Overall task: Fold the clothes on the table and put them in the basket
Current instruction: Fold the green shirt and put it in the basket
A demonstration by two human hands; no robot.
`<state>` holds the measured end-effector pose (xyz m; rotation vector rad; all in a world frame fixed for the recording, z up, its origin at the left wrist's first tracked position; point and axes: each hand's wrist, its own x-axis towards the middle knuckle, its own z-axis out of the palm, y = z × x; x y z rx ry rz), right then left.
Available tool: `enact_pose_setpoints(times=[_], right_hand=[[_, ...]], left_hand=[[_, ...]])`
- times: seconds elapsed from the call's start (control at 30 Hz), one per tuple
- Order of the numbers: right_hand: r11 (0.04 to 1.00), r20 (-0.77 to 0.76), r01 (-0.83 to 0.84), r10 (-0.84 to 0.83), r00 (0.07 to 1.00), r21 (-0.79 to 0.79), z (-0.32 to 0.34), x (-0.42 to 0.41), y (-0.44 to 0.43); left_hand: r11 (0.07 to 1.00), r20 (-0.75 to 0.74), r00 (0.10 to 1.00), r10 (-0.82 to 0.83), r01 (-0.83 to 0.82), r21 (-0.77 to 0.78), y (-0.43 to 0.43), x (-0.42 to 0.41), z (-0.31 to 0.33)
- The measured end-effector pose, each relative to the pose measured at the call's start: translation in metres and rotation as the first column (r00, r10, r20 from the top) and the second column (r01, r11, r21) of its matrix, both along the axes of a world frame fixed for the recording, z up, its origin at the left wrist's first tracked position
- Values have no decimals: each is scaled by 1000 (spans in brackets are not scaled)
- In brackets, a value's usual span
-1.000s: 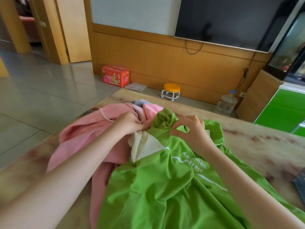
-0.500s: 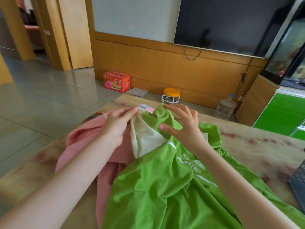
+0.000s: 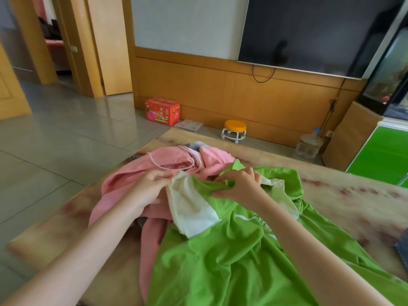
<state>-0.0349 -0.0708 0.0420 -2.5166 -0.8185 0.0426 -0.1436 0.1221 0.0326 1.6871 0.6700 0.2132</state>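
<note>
- A bright green T-shirt with cream sleeve panels lies crumpled on the near half of the beige marbled table, spreading from 6 o'clock towards the middle.
- White lettering runs across its chest. The right forearm hides most of it and the few letters that show are too blurred to read.
- The right hand, at the centre, has its fingers curled and pinches a fold of green cloth at the shirt's far end.
- The left hand, towards 9 o'clock, pinches the top edge of the cream sleeve.
- A pink hooded sweatshirt with a white drawstring lies heaped under and beyond the shirt, towards 10 o'clock.
- On the floor towards 11 o'clock stands a red cardboard carton printed with a peach and yellow characters that are too small to read.
- At 12 o'clock stands an orange-topped round stool on a white wheeled base.
- At 2 o'clock is a clear water jug with a blue cap.
- A black wall-mounted screen hangs above them.
</note>
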Motion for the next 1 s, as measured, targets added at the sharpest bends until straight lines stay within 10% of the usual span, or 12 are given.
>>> enact_pose_setpoints(times=[0.27,0.5,0.73,0.9,1.0], right_hand=[[977,63,-98,88,994,187,-15,-18,18],[938,278,-162,74,958,308,-30,-32,1],[958,190,-202,163,968,203,-40,-44,-19],[954,98,-164,144,985,252,-35,-45,-23],[949,82,-108,87,993,298,-29,-44,-23]], left_hand=[[855,-110,988,-112,152,496,-9,19,20],[650,-357,895,-266,440,619,-14,43,14],[671,-260,921,-290,389,631,2,25,-11],[981,199,966,-167,141,136,2,3,-10],[898,368,929,47,122,-422,-3,-2,0]])
